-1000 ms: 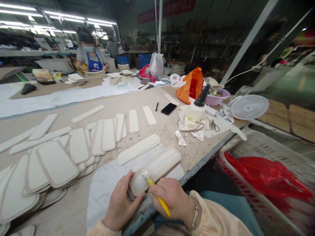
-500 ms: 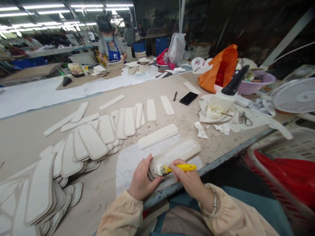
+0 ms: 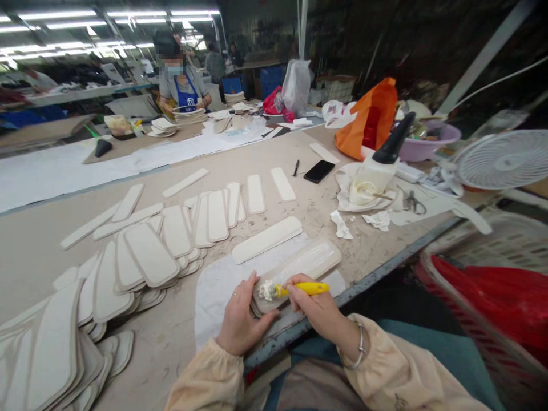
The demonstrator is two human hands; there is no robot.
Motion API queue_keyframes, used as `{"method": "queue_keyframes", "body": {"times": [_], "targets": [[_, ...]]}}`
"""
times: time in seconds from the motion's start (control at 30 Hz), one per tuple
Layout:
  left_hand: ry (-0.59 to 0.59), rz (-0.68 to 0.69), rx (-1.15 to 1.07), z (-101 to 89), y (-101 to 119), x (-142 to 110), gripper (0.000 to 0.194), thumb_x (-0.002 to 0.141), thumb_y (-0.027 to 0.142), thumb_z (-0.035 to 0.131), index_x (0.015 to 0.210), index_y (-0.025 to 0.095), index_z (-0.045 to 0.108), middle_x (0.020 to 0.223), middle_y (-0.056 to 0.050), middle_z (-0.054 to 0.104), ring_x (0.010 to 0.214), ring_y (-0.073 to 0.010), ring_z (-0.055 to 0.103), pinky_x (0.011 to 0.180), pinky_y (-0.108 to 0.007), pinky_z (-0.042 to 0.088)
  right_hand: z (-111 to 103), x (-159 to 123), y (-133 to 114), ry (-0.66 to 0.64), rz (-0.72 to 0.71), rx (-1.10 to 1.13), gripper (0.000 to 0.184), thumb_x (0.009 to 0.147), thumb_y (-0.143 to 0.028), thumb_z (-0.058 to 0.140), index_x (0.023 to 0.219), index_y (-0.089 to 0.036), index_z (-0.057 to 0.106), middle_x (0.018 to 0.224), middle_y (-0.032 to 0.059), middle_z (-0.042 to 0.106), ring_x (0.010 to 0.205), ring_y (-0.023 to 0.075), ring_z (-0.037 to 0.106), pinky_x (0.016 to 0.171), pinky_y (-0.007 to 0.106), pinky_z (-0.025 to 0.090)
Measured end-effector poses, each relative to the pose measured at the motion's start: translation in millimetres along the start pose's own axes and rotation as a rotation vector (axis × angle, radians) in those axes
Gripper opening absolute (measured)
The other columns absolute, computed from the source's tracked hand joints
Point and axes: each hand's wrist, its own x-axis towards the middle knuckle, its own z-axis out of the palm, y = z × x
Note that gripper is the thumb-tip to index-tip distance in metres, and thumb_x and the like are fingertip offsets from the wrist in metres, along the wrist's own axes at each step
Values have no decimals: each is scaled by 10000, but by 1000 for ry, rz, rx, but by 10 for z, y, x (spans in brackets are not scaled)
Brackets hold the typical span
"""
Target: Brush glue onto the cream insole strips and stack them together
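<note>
My right hand [image 3: 312, 302] grips a yellow-handled brush [image 3: 311, 288], its bristles caked in white paste. The bristles rest on the left end of a long, rounded panel [image 3: 308, 258], whose upper face looks wet and shiny. Around that same end my left hand [image 3: 240, 317] is closed, fingers along the far edge and thumb on the near one. Beneath the panel other pieces show at the left end, all over a white sheet [image 3: 214, 285]. Just behind lie a couple of dry white panels [image 3: 268, 238], one on another.
Overlapping piles of panels [image 3: 149, 254] spread over the left. Further back lie a phone [image 3: 319, 171] and a white jug [image 3: 374, 174] with a black handle. Scissors [image 3: 414, 202] and torn scraps [image 3: 341, 225] are to the right. A basket [image 3: 445, 245] stands beside the table edge. A co-worker [image 3: 184, 85] works opposite.
The brush and my right hand have shifted slightly left across the panel's left end. My left hand keeps its hold. The whole view has swung a little to the right.
</note>
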Motion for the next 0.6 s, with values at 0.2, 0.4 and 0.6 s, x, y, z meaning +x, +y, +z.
{"method": "queue_keyframes", "body": {"times": [0.2,0.4,0.6], "targets": [[28,41,51,11,-21,9,815,774,420,681,1430,161,273,1261,-160,555,1138,-302,552,945,-466,488,-275,35,14,263,-27,-129,257,917,-387,472,788,-187,570,516,-47,503,508,120,511,566,235,417],[46,53,83,62,-118,-11,808,776,454,670,1430,177,286,1244,-145,569,1104,-299,571,922,-469,505,-264,-44,-39,80,-43,-82,195,898,-324,493,810,-187,601,546,-54,514,499,94,495,512,195,403],[53,58,111,66,-138,-25,768,788,460,652,1417,174,317,1251,-141,566,1118,-301,565,943,-474,498,-844,56,-24,365,-37,-259,207,887,-299,484,740,-189,579,496,-59,479,477,108,495,518,216,405]]}}
